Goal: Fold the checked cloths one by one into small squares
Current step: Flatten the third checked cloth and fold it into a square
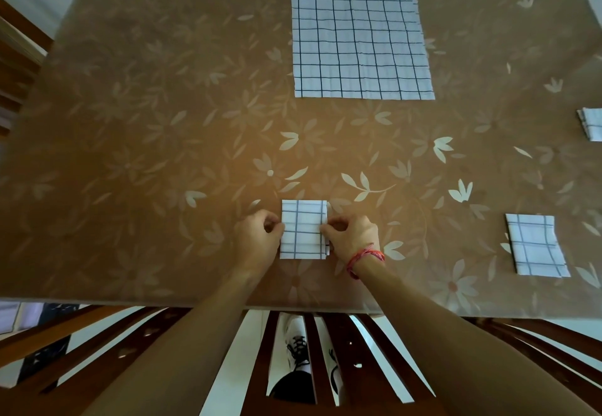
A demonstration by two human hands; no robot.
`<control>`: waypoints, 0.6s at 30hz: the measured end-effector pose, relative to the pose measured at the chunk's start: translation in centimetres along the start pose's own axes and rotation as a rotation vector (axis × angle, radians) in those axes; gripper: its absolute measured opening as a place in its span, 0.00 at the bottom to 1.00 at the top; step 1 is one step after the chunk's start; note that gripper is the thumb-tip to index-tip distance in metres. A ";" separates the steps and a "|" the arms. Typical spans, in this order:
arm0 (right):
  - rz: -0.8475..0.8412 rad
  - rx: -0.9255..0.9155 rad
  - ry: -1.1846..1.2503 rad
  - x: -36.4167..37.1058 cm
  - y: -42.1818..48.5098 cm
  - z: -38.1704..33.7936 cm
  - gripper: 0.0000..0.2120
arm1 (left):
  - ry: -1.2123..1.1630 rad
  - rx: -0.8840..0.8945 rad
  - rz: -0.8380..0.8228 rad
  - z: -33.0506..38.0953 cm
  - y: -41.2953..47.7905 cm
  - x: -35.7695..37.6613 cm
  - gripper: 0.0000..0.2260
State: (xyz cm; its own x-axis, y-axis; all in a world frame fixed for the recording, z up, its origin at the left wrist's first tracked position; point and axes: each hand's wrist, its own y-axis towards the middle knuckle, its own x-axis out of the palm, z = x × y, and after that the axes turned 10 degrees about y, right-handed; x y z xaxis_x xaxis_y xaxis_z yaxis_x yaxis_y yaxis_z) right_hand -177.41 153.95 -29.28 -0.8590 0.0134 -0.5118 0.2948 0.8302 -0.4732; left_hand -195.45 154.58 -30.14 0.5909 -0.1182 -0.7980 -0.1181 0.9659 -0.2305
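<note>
Low in the middle of the frame, the left hand [257,236] pinches the left edge of a small folded cloth [303,229] on the table [130,122], and the right hand [351,236] pinches its right edge. An open cloth [358,34] lies flat at top centre. A folded square [536,246] sits lower right, and a second square [591,127] is at the right edge.
</note>
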 end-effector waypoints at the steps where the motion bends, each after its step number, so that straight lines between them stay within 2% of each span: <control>1: 0.015 -0.025 -0.009 -0.2 -0.2 -0.1 0.06 | 0.024 0.054 0.030 -0.3 0.1 0.1 0.03; 4: 0.049 -0.216 -0.121 0.1 -0.5 0.0 0.09 | 0.117 0.298 0.100 -1.7 0.4 0.6 0.09; 8: 0.008 -0.614 -0.347 2.1 -0.9 0.0 0.20 | 0.354 0.591 0.055 -3.0 0.9 1.4 0.19; 11: -0.196 -0.663 -0.501 3.9 -1.1 -0.1 0.28 | 0.480 0.637 -0.006 -3.2 0.7 1.9 0.22; 13: -0.296 -0.679 -0.578 4.9 -1.0 0.2 0.30 | 0.555 0.631 0.018 -3.3 0.4 2.2 0.24; 15: -0.345 -0.687 -0.654 5.4 -0.7 0.7 0.35 | 0.602 0.646 0.007 -3.7 0.3 2.6 0.24; 18: -0.332 -0.701 -0.719 5.6 -0.1 1.3 0.34 | 0.637 0.659 -0.036 -4.2 0.5 2.8 0.25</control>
State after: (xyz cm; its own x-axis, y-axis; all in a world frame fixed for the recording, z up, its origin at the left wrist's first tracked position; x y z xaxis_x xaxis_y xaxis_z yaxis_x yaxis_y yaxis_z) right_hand -181.69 153.24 -32.99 -0.3343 -0.4161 -0.8457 -0.4138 0.8709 -0.2650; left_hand -197.27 153.76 -34.82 0.0109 -0.0663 -0.9977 0.4868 0.8719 -0.0526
